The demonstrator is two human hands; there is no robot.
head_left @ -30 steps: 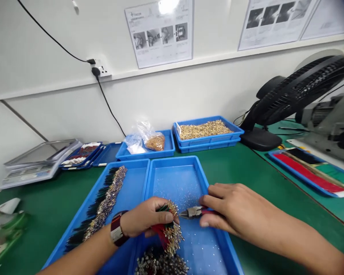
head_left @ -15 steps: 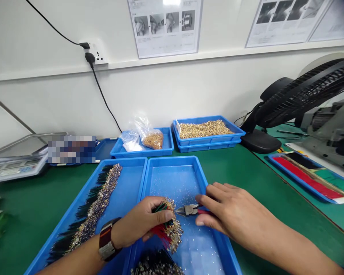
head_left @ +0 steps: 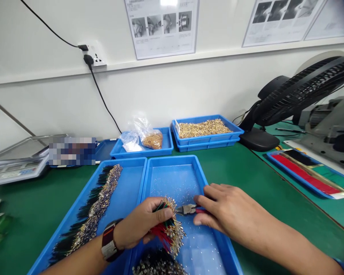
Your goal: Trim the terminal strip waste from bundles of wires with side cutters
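My left hand (head_left: pixel 149 221), with a watch on its wrist, is closed round a bundle of red, green and black wires with gold metal ends (head_left: pixel 174 233). The ends fan out to the right, over a blue tray (head_left: pixel 174 175) scattered with tiny bits. In my right hand (head_left: pixel 223 208) are pliers (head_left: pixel 187 209) with red and blue handles, mostly hidden by the fingers. Their jaw tips point left and meet the edge of the bundle; contact with a single piece cannot be made out. Below the bundle lies a dark pile of terminals (head_left: pixel 159 263).
A second blue tray (head_left: pixel 132 172) at the left holds a long row of black-wired terminals (head_left: pixel 97 206). Behind stand a tray with plastic bags (head_left: pixel 153 141) and stacked trays of gold pieces (head_left: pixel 203 129). At the right are a black fan (head_left: pixel 301 91) and a tray of coloured wires (head_left: pixel 306 173).
The camera view has shifted slightly. Both hands stay near the same place, and the bundle's metal ends have spread or turned a little to the right.
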